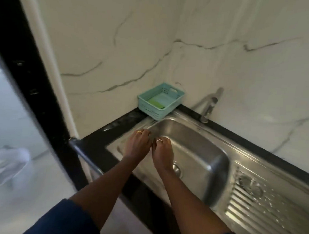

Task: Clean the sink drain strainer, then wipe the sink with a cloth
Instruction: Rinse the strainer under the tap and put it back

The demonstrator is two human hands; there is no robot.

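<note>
Both hands hang over the sink at its near-left corner, the left hand above the rim and the right hand just beside it over the basin. Their fingers are bent under and nothing shows in them, but I cannot tell whether either one pinches something small. The drain strainer sits in the basin floor at about four o'clock from the right hand, half hidden behind that wrist. It lies flat and faces straight up. Being round, it has no long axis of its own, while the sink runs from ten o'clock to four o'clock, basin first and then the ribbed draining board. To start well, the right hand probably needs to drop back toward the drain, take the strainer by its raised centre and lift it straight up, so that debris stays in it. A green pad lies in the teal basket at twelve o'clock. The tap stands at two o'clock.
</note>
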